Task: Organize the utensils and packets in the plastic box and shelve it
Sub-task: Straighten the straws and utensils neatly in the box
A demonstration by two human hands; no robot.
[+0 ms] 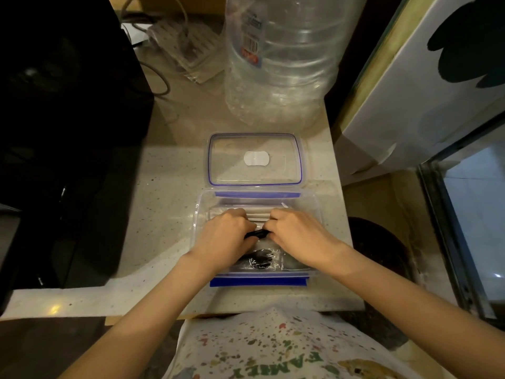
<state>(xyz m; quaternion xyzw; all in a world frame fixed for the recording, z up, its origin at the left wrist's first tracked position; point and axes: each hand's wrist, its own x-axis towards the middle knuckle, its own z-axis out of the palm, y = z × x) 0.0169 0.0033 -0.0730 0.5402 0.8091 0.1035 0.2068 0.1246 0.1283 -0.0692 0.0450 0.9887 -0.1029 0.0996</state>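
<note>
We note box [314,203] open on surface [169,187], lid [255,160] just behind. Left hand [224,236] and right hand [297,236] inside, both pinching black utensil [257,234], probably wrapped. Sorting step underway, we judge. Next: lay flat, fit lid, shelve.

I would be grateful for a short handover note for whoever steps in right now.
Left hand and right hand: both inside the open plastic box on the counter, together gripping a black utensil.
In the box: pale wrapped sticks at the far side, wrapped black cutlery near the front.
The lid lies behind the box, off.
Left: finish arranging, close the lid, shelve the box.
</note>
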